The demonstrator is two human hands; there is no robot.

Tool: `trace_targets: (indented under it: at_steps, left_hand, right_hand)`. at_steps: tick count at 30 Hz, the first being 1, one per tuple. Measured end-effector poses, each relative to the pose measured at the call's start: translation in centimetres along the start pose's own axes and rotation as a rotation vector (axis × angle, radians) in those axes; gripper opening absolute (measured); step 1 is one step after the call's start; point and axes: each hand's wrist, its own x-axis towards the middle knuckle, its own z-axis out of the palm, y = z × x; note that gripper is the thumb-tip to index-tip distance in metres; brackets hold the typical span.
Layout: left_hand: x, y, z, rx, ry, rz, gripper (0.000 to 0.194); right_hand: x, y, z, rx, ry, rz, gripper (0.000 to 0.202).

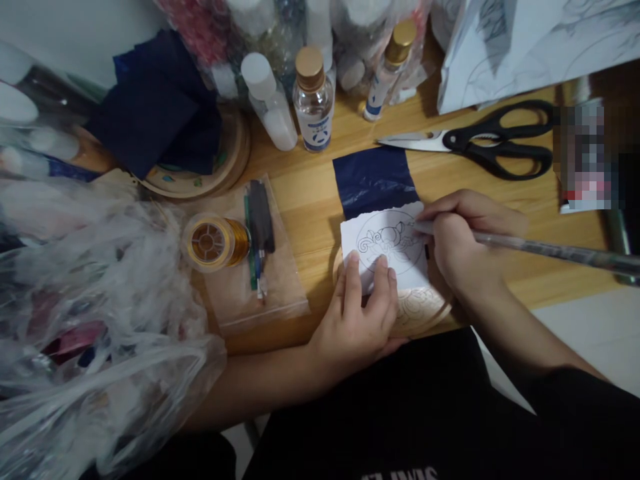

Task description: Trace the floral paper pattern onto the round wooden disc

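My right hand (460,240) is closed around a long, slim pen (520,243), its tip at the right part of a drawing. The drawing is on a small white paper (353,230) with a circle and curled line work. My left hand (357,310) presses the paper with its fingertips, the thumb low at the near edge, holding it against a round wooden piece (425,310) with a line pattern. Most of that wooden piece is hidden by the paper and my hands. A dark blue sheet (375,180) sticks out beyond the paper's far edge.
Black-handled scissors (470,140) lie at the far right. Bottles (315,100) stand at the back. Left of my hands are a gold thread spool (215,241), a clear bag with brushes (280,287), and crumpled plastic (125,333). More dark blue sheets (155,113) rest on wooden rounds.
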Motion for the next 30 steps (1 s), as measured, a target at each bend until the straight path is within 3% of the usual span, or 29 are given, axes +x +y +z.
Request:
trace_targets:
  at_steps: [30]
  left_hand:
    - [-0.1, 0.18, 0.21, 0.002, 0.014, -0.015, 0.08]
  right_hand:
    - [0.01, -0.22, -0.11, -0.037, 0.001, -0.033, 0.025]
